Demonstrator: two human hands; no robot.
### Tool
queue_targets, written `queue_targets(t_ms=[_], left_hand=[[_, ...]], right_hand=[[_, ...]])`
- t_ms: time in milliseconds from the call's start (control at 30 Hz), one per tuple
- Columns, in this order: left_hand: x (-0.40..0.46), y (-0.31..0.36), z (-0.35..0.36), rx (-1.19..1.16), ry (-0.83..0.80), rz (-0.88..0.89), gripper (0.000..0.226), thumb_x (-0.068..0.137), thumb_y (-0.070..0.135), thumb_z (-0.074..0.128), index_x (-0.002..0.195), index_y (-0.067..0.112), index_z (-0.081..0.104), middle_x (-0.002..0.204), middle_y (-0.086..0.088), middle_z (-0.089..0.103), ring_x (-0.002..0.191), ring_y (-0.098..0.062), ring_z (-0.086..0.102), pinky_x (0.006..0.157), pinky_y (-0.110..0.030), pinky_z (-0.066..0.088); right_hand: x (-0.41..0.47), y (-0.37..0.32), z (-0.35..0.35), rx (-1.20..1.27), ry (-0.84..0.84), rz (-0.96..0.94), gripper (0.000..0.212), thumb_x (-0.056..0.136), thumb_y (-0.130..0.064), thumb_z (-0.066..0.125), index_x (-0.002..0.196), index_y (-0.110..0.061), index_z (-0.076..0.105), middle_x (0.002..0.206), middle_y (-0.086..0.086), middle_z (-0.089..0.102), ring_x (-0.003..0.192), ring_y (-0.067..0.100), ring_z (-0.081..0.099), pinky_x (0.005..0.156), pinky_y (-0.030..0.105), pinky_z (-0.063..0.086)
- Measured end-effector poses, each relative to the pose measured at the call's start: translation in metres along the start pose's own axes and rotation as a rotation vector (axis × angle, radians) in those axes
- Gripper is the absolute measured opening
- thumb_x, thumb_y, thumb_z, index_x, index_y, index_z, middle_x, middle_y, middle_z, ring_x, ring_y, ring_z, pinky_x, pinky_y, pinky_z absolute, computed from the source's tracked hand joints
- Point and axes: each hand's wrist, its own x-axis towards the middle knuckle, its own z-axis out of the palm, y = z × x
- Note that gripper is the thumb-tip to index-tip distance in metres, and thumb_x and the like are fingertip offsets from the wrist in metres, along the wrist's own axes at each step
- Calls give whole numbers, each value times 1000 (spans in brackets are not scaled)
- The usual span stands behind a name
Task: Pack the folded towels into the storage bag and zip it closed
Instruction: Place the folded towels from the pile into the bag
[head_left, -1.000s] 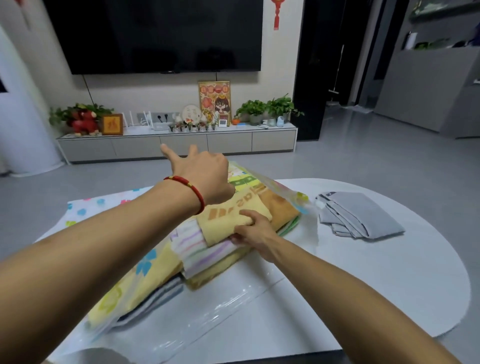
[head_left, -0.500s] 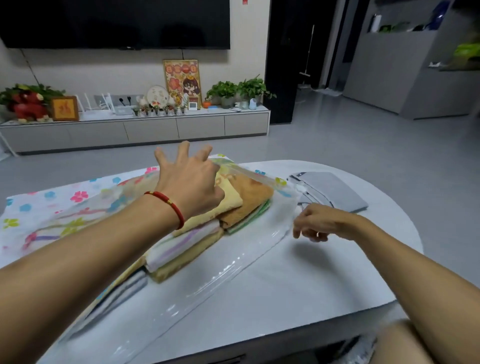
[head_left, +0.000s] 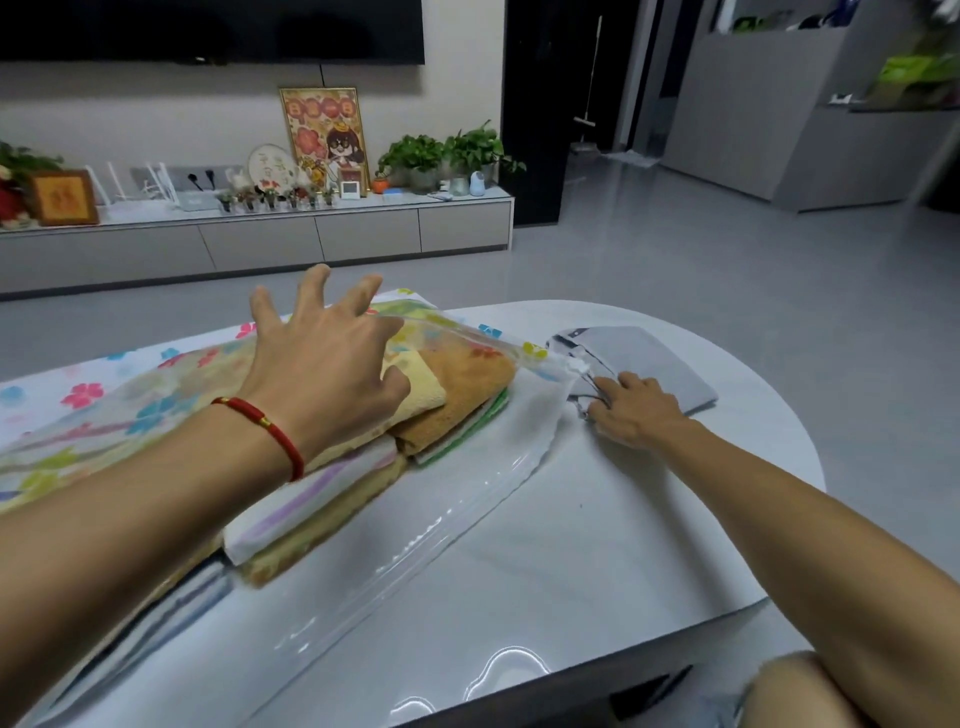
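Observation:
A clear storage bag with a flower print lies open on the white table. A stack of folded towels, yellow, orange, striped and green-edged, sits half inside its mouth. My left hand, fingers spread, hovers over the yellow towel under the bag's lifted top flap. My right hand rests on the near corner of a folded grey towel to the right of the bag, fingers touching its layered edge. Whether it grips the cloth is unclear.
The table's rounded edge runs close on the right and front. Beyond it is grey floor, then a low TV cabinet with plants and frames along the far wall. My knee shows at the bottom right.
My right hand left the yellow towel and moved right onto the grey towel. My left hand spread its fingers over the stack. The view shifted right and down.

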Motion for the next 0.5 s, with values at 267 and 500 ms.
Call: queue_targets(t_ms=[267,500], left_hand=[[-19,-1,-10,-51,-33,-64,53,84,42,54,137,44,48,160,-2,28,147,-41,11,102,-84,10],[-46,-10,-14,-21,-59,-75,54,82,42,56,136,46,49,158,-3,29,144,-41,15,102,-83,14]], right_hand=[[-96,-13,-7,-75,-137,15,55,97,-61,42,138,-25,50,140,14,52,129,37,48,107,46,43],[-154,14,-24,146,83,106,39,97,-33,54,136,-32,61,140,12,62,126,34,57,106,44,49]])
